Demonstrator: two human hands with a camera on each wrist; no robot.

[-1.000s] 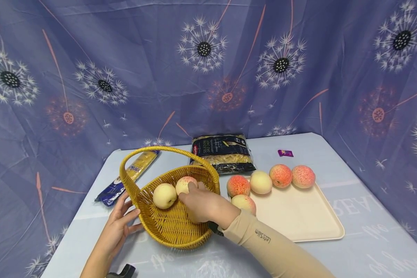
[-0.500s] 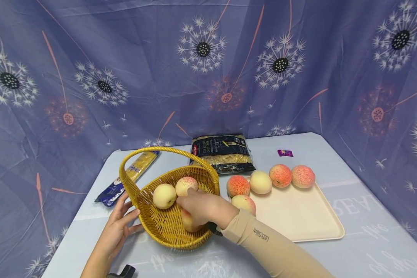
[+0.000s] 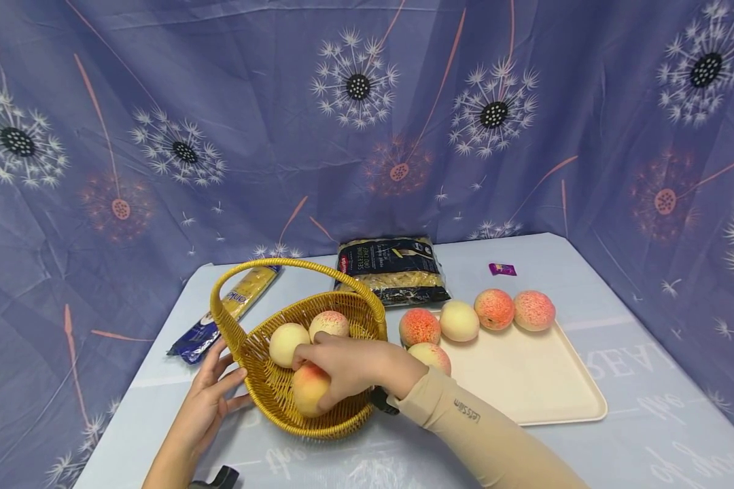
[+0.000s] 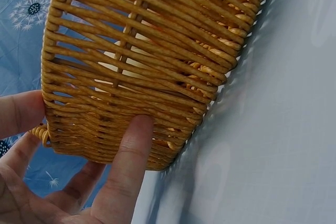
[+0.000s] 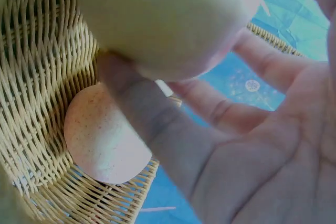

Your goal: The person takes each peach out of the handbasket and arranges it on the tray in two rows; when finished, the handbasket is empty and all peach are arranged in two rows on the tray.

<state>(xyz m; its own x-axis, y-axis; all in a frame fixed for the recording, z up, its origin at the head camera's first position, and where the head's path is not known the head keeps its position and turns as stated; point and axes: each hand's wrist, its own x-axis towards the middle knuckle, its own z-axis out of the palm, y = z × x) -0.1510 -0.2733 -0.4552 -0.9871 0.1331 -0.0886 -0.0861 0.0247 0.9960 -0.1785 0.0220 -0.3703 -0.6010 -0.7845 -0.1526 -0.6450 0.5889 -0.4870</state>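
Observation:
A yellow wicker basket (image 3: pixel 293 401) with a tall arched handle stands at centre-left in the head view. My left hand (image 3: pixel 211 397) grips its left side near the handle's foot; the left wrist view has fingertips on the rim and outer wall (image 4: pixel 142 66). Inside the basket, my right hand (image 3: pixel 351 367) holds a yellow-red peach (image 3: pixel 310 390) between thumb and fingers, low over the near part. Behind that peach lie a pale yellow fruit (image 3: pixel 286 343) and a pink-speckled peach (image 3: pixel 329 324). The right wrist view shows the held peach (image 5: pixel 168 19) large, with a speckled one (image 5: pixel 107 135) beyond.
Right of the basket is a cream tray (image 3: pixel 526 387), with red and pale peaches (image 3: pixel 494 309) along its far and left edges. A pasta bag (image 3: pixel 394 272) lies behind; a yellow-blue packet (image 3: pixel 241 295) lies left. A small purple wrapper (image 3: pixel 502 269) sits at the back.
My right hand has shifted left and slightly toward me inside the basket, bringing the held peach into clear view. My left hand and the basket have stayed put.

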